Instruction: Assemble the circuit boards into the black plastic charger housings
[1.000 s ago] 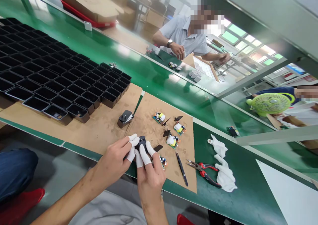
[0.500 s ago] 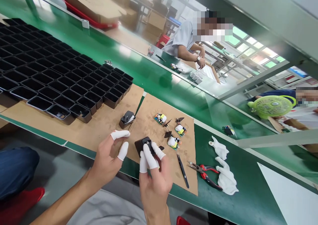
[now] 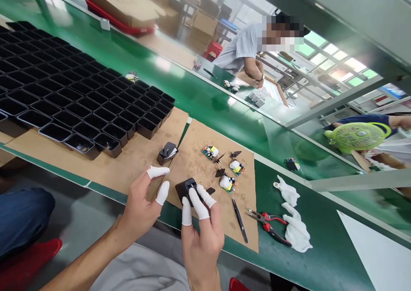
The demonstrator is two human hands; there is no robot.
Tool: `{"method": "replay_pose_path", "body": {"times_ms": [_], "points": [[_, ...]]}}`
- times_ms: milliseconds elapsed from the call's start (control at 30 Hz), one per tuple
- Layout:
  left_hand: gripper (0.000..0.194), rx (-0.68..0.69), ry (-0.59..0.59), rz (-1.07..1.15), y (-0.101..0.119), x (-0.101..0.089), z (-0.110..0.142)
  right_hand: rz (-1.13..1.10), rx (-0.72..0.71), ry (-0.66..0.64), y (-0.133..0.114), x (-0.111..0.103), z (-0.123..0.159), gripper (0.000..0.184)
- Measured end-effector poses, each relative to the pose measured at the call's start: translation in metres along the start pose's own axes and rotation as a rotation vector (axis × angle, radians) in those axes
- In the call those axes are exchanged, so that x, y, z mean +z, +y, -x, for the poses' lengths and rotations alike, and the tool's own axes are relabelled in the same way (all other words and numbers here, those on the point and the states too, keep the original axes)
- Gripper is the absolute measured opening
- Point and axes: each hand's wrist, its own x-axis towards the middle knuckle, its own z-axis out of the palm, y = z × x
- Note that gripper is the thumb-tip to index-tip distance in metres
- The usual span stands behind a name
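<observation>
My right hand (image 3: 204, 233), with white finger cots on its thumb and fingers, grips a black plastic charger case (image 3: 183, 191) above the cardboard. Its fingertips press at the case's open end, and they hide what is inside. My left hand (image 3: 139, 209) is held beside the case, thumb and forefinger apart with nothing between them; white cots cover those two tips. Just beyond it lies a black charger (image 3: 167, 153) with plug pins up and a pale edge showing. Several small circuit boards, one of them a board with a white-wrapped part (image 3: 227, 182), lie to the right.
Rows of empty black cases (image 3: 80, 96) fill the left. Black tweezers (image 3: 239, 219), red-handled pliers (image 3: 269, 227) and white cloth-like pieces (image 3: 297, 233) lie at right. A green conveyor belt (image 3: 205, 98) runs behind; a co-worker (image 3: 242, 47) bends over the far side.
Parts on the green belt have slid leftward. The co-worker's arms have drawn lower and closer together. My hands keep nearly the same pose, the right fingers shifting slightly on the case.
</observation>
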Motion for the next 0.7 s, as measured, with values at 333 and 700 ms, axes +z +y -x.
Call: {"method": "replay_pose_path", "body": {"times_ms": [333, 700], "points": [[0.021, -0.008, -0.002, -0.024, -0.003, -0.002, 0.002, -0.217, 0.302, 0.010, 0.005, 0.004, 0.000, 0.027], [0.021, -0.009, 0.002, -0.054, -0.007, -0.003, 0.008, -0.958, 0.892, 0.195, 0.005, -0.022, -0.013, 0.042]]}}
